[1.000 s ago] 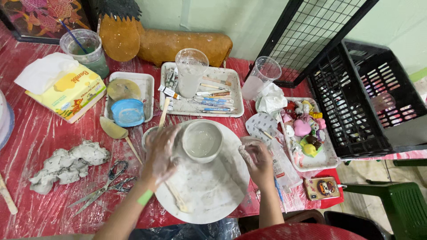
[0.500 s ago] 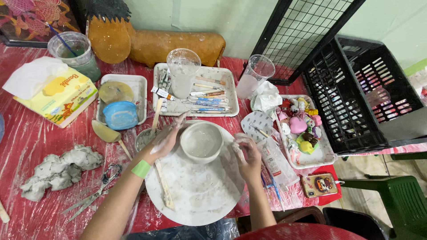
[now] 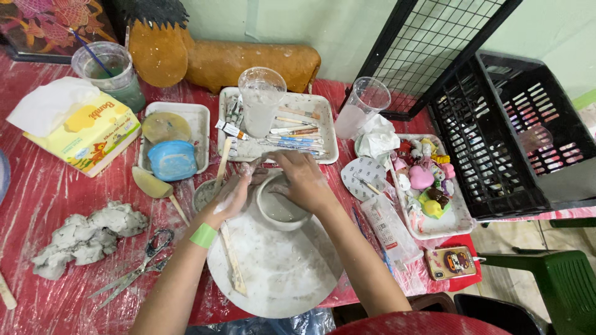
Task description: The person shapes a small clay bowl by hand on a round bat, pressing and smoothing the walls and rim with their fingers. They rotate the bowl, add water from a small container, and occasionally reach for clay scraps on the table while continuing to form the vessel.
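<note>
Two bare hands meet over a small grey clay bowl (image 3: 280, 208) seen from the head camera, looking down. The bowl stands at the far edge of a round white clay-smeared board (image 3: 279, 273) on a tabletop covered in red plastic sheet (image 3: 37, 192). The left hand (image 3: 233, 192), with a green band at its wrist, curls against the bowl's left wall, fingers bent and coated in clay. The right hand (image 3: 304, 180) arches over the far rim, fingers pressed down on it; neither hand is closed around the bowl. A flat wooden stick (image 3: 233, 263) lies on the board beneath the left forearm.

Left of the board sit a lump of grey raw clay (image 3: 84, 236) and a pair of metal scissors (image 3: 139, 263). Just beyond the hands, a white rectangular tray (image 3: 310, 108) carries a clear plastic cup (image 3: 261, 99) and thin modelling tools. A yellow tissue box (image 3: 87, 133) sits far left, and a black plastic crate (image 3: 509, 136) stands at the right.
</note>
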A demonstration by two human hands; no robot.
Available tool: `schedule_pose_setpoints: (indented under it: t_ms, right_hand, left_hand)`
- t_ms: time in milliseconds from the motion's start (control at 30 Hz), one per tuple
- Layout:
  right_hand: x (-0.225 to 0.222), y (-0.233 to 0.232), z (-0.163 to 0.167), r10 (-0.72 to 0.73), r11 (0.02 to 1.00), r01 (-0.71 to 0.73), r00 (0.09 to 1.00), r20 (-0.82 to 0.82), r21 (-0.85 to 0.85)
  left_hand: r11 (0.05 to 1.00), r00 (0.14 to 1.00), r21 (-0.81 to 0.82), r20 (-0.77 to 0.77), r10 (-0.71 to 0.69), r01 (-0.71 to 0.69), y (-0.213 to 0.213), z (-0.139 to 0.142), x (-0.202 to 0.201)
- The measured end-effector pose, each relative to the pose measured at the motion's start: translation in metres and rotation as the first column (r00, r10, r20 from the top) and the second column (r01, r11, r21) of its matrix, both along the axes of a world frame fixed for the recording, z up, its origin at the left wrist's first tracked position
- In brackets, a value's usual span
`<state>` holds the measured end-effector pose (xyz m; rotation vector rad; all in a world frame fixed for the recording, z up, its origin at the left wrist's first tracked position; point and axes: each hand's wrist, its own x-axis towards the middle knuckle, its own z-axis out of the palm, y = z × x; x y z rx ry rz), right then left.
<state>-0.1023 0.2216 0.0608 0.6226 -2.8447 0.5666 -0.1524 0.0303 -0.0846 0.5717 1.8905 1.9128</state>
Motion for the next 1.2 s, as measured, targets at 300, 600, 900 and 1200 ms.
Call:
schedule_pose_setpoints:
  t_ms: [300,600,900,1200]
  right_hand:
    - [-0.009,0.015,-0.03,0.061,0.994,-0.062,0.998,0.014,0.085]
    - [-0.007,0.005,-0.006,0.108,0.994,-0.109,0.991,0.081,0.01]
    - [-0.01,0.004,-0.013,0.128,0.989,-0.124,0.99,-0.049,0.085]
    - [-0.017,0.023,-0.014,0.103,0.992,-0.093,0.987,0.121,-0.081]
  left_hand:
    - [0.979,0.97,-0.185,-0.241,0.041,-0.087,-0.001,-0.002,0.001]
    - [0.991,0.964,-0.116,-0.263,0.03,-0.062,0.0,0.01,0.004]
    - [0.99,0.984,-0.127,-0.173,0.044,-0.067,0.0,0.021,0.008]
    - [0.997,0.961,-0.055,-0.276,0.033,-0.05,0.002,0.014,0.006]
